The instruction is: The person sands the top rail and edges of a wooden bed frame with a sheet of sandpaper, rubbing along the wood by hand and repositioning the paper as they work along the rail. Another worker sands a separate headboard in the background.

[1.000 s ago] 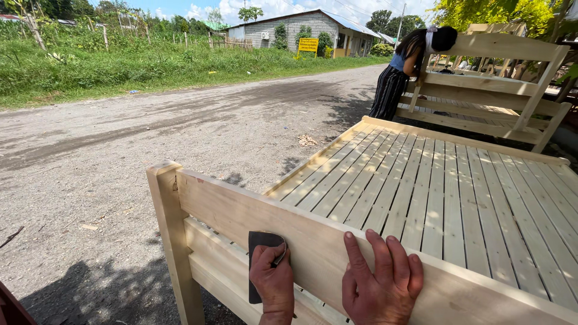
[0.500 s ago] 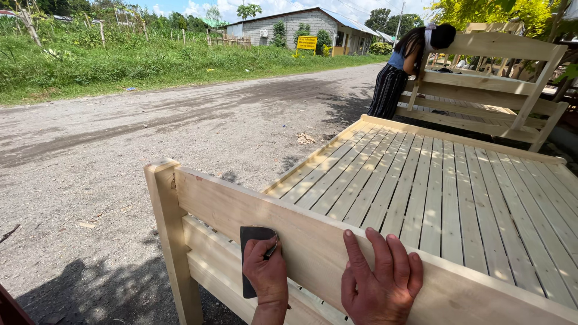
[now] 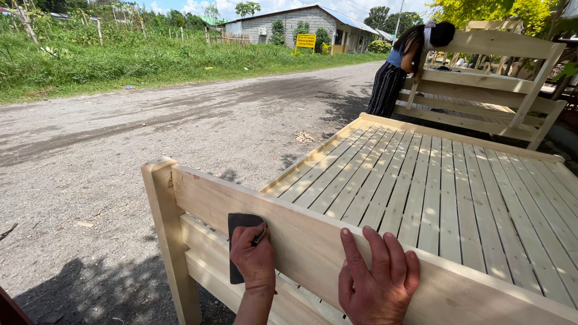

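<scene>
A bare pale wooden bed frame stands in front of me, and its end board (image 3: 313, 241) runs across the lower view. My left hand (image 3: 254, 259) presses a dark sheet of sandpaper (image 3: 239, 232) flat against the outer face of that board, near the corner post (image 3: 165, 235). My right hand (image 3: 378, 280) lies open on the board's top edge, fingers spread over it. Beyond the board the slatted bed base (image 3: 433, 186) stretches away.
A gravel road (image 3: 150, 132) runs along the left, with grass and a grey building behind. At the far right a person in a striped skirt (image 3: 400, 66) bends over a second wooden bed frame (image 3: 494, 90). Wood shavings lie on the ground.
My left hand has slid the sandpaper a little to the left along the board. My right hand has stayed in place.
</scene>
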Demonstrator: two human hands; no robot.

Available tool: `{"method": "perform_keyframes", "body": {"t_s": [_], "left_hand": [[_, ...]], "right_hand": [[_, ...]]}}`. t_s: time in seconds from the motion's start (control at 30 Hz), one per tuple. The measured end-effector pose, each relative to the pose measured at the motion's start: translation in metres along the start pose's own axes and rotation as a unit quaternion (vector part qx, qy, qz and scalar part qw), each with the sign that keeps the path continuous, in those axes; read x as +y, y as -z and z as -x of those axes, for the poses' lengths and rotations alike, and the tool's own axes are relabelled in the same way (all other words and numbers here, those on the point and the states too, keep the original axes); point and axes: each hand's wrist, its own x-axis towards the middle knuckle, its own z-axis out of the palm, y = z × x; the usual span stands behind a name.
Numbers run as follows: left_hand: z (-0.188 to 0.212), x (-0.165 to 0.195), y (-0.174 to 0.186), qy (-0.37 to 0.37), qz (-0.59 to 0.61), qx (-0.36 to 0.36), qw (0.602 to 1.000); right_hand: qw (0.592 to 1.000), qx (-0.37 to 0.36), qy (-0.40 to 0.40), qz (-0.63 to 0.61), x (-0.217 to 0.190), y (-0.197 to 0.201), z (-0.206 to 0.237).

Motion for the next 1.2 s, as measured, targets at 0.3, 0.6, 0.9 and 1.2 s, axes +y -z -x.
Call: {"method": "perform_keyframes", "body": {"t_s": [0.3, 0.6, 0.9, 1.2], "left_hand": [[0.006, 0.009, 0.003, 0.059, 0.004, -0.040, 0.997], [0.001, -0.002, -0.004, 0.052, 0.009, 0.000, 0.999], [-0.043, -0.001, -0.002, 0.053, -0.017, 0.034, 0.998], [-0.029, 0.008, 0.000, 0.048, -0.017, -0.020, 0.998]], "right_hand": [[1.000, -0.021, -0.012, 0.011, 0.000, -0.002, 0.002], [1.000, -0.002, -0.013, 0.000, -0.002, -0.001, -0.002], [1.000, 0.009, -0.010, 0.003, -0.002, 0.000, -0.002], [1.000, -0.016, -0.022, 0.011, -0.003, 0.002, 0.001]]}}
